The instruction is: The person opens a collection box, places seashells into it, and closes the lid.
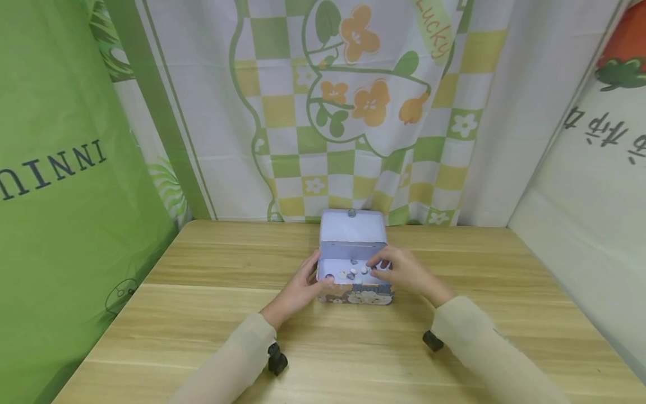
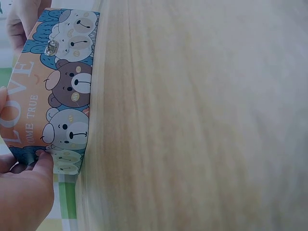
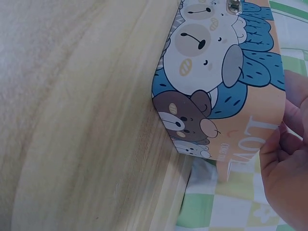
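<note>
A tin box [image 1: 334, 295] with cartoon bears on its front stands on the table, its hinged lid [image 1: 353, 227] raised. Scattered on its white inside are several small pebble-like pieces [image 1: 350, 276], white and grey. My left hand [image 1: 301, 285] grips the box at its left end, thumb at the front rim and fingers along the side. Over the right part of the opening, my right hand [image 1: 404, 273] has bent fingers close to the pieces. A dark spot lies by its fingertips, but whether they pinch a piece cannot be told; in the right wrist view the box wall hides the fingertips.
The wooden table [image 1: 227, 269] stretches to both sides and in front of the box. Behind it hangs a checked, flowered curtain [image 1: 340, 163]. A green cloth [image 1: 55, 112] hangs at the left and a white printed cloth [image 1: 585, 179] at the right.
</note>
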Motion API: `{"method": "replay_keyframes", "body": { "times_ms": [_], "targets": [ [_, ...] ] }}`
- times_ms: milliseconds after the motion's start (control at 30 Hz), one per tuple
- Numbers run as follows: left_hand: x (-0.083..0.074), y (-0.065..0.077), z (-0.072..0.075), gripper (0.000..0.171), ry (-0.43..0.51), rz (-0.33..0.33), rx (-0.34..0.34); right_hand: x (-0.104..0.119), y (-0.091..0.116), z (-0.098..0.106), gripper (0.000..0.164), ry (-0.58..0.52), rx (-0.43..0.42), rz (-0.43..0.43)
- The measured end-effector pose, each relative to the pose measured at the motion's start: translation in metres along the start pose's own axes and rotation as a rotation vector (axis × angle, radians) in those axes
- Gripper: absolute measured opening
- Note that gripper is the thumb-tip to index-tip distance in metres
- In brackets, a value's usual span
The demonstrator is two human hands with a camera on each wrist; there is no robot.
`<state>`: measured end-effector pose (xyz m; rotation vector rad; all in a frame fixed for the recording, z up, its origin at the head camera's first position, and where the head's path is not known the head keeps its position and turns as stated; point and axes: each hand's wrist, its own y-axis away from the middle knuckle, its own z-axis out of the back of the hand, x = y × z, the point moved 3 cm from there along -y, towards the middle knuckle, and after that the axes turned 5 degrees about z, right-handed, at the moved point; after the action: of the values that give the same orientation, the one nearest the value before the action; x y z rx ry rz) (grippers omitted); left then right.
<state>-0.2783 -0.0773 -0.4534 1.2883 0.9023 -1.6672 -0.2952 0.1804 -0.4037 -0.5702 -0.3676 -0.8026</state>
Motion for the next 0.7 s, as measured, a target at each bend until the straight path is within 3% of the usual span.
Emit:
{"method": "replay_keyframes", "body": {
  "times_ms": [700],
  "targets": [
    [-0.0006, 0.0001, -0.0005, 0.082, -0.001, 0.015, -0.009, -0.0045, 0.0017, -0.0050, 0.021, -0.051, -0.021, -0.071]
  ]
}}
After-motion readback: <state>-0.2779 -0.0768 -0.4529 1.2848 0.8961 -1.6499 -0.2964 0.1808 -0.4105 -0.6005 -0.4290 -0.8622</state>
